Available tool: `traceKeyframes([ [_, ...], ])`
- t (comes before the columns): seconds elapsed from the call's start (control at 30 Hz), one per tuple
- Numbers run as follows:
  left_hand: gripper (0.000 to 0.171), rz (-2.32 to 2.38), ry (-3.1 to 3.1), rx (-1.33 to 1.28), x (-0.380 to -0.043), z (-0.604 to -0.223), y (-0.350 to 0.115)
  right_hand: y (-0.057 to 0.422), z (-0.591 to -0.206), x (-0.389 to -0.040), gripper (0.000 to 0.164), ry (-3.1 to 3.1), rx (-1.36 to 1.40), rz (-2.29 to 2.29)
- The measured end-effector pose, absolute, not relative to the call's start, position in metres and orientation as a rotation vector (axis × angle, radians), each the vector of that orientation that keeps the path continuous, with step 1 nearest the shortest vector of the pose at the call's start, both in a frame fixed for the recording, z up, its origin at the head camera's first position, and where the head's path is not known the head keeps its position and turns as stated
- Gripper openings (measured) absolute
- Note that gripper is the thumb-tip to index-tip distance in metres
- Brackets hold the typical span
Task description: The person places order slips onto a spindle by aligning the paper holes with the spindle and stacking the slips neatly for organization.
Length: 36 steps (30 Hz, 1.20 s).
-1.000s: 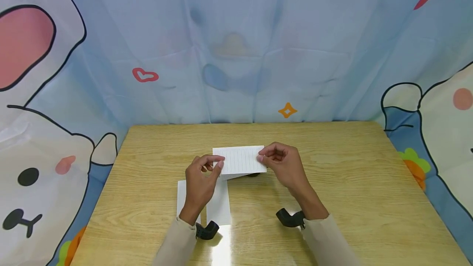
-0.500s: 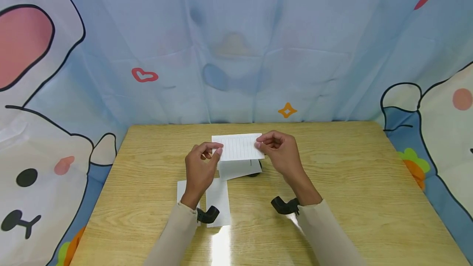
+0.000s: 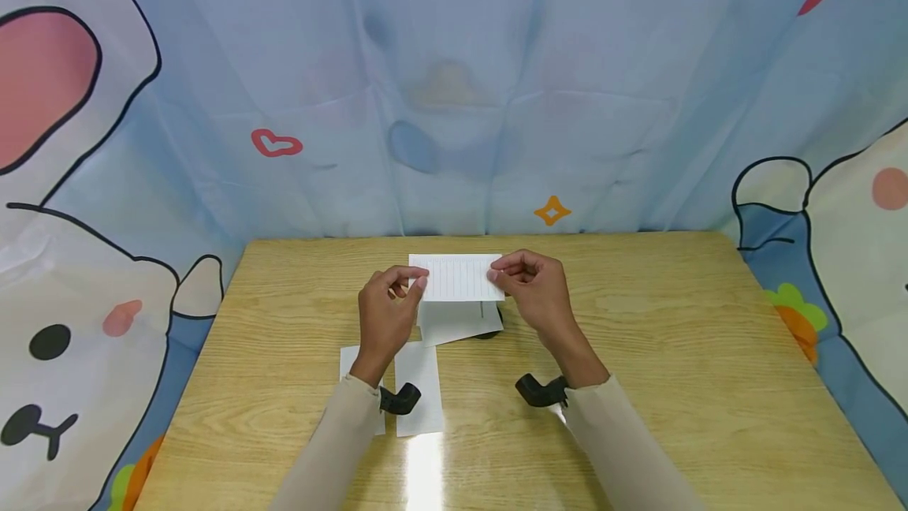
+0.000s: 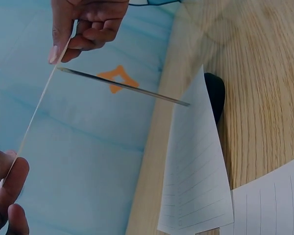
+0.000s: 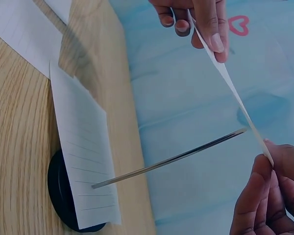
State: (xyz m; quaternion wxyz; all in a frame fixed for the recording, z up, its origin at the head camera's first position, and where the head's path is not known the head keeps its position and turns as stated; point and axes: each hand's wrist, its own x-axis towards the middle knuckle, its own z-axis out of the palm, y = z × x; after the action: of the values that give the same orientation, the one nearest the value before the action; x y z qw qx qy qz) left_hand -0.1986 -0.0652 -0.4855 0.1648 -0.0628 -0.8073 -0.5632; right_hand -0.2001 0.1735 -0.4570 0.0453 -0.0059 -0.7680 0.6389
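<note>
A bill spike has a black round base [image 4: 215,95] and a thin metal rod [image 5: 171,159]. One lined paper slip [image 4: 198,166] is skewered low on the rod, tilted over the base. Above it, both hands stretch a second lined slip [image 3: 457,278] between them. My left hand [image 3: 386,318] pinches its left end between thumb and index finger. At the other end, my right hand [image 3: 542,298] pinches with thumb and fingers. In both wrist views the rod's pointed tip is right at the underside of this slip, nearer the right hand.
Two more white sheets lie on the wooden table, one sheet [image 3: 418,397] below the spike and another sheet [image 3: 349,359] partly behind the left forearm. A blue cartoon curtain [image 3: 454,101] hangs right behind the table's far edge.
Both hands have moved up and away with the held slip, mostly in the first half second, uncovering the skewered slip below. Since then they have shifted only slightly.
</note>
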Motion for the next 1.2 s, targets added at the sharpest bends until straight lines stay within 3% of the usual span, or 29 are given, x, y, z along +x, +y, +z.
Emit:
traceKeyframes([
  [1.2, 0.007, -1.553, -2.392, -0.106, -0.215, -0.495, -0.064, 0.168, -0.465, -0.208, 0.016, -2.381, -0.106, 1.917],
])
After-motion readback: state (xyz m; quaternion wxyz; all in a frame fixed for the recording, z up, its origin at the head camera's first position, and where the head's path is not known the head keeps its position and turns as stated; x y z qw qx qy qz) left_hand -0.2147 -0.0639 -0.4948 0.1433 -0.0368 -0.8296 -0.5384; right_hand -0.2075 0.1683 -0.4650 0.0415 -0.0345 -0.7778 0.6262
